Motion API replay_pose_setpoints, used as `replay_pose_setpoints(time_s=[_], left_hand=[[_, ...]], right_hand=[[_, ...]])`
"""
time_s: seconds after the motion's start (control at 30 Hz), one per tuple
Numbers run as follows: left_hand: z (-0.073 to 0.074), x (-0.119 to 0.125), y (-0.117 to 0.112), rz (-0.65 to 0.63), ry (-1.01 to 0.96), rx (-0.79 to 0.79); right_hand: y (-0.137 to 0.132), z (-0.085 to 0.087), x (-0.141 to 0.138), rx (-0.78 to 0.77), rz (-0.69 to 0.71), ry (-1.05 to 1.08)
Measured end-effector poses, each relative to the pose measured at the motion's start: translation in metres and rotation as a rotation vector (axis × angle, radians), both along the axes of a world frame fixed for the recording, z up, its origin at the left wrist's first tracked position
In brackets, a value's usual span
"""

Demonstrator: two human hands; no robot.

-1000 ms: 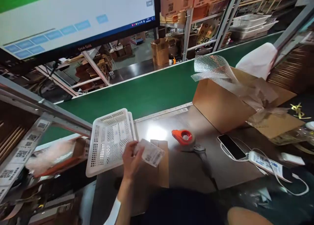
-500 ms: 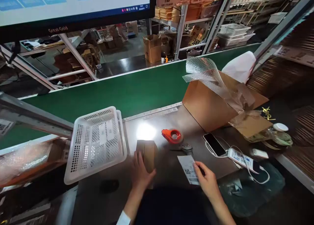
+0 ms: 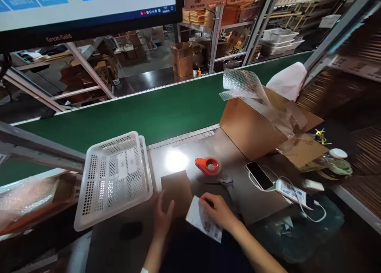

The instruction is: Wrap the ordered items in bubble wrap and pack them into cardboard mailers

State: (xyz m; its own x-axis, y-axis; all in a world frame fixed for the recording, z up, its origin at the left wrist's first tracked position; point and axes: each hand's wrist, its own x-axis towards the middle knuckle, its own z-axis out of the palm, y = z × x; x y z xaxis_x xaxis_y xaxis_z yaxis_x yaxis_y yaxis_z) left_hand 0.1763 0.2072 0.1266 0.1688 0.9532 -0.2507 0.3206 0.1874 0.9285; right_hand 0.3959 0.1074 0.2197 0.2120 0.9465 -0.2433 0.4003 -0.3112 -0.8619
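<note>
A small brown cardboard box (image 3: 177, 189) lies on the dark metal table in front of me. At its left side is my left hand (image 3: 162, 217), slightly blurred, with thumb and fingers apart; it seems to hold nothing, though whether it touches the box I cannot tell. My right hand (image 3: 216, 210) pinches the upper edge of a white printed shipping label (image 3: 205, 221), which is tilted near the box's lower right corner. Beyond the box sit an orange tape dispenser (image 3: 207, 166) and a pair of scissors (image 3: 225, 180).
White plastic baskets (image 3: 114, 181) stand at the left. An open cardboard carton (image 3: 253, 126) with bubble wrap (image 3: 245, 84) is at the right, near a phone (image 3: 259, 175) and a cabled white power bank (image 3: 293, 192). A green conveyor belt (image 3: 149, 118) runs behind; a monitor (image 3: 89, 10) hangs above.
My right hand has carried the label left, up to the box. The box has turned to show a broader face, and my left hand has slid from its top to its left side.
</note>
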Motion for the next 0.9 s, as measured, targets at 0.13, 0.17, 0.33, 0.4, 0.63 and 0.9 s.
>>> replay_pose_setpoints(time_s=[0.13,0.17,0.33,0.4,0.63,0.9], left_hand=[[0.079,0.007,0.015,-0.374,-0.102,-0.074],[0.096,0.008,0.017,-0.535,-0.134,-0.129],[0.138,0.01,0.018,-0.871,-0.272,-0.342],[0.14,0.012,0.016,-0.868,-0.289,-0.334],[0.126,0.014,0.006,-0.826,-0.397,-0.398],[0.086,0.031,-0.035,-0.302,-0.61,-0.814]], right_hand=[[0.014,0.018,-0.002,0.05,0.336,0.006],[0.016,0.024,0.0,0.077,0.413,-0.001],[0.023,0.053,0.012,0.165,0.602,-0.031],[0.023,0.059,0.014,0.169,0.612,-0.045],[0.018,0.055,0.014,0.167,0.638,-0.025],[0.008,0.041,0.013,0.16,0.563,-0.013]])
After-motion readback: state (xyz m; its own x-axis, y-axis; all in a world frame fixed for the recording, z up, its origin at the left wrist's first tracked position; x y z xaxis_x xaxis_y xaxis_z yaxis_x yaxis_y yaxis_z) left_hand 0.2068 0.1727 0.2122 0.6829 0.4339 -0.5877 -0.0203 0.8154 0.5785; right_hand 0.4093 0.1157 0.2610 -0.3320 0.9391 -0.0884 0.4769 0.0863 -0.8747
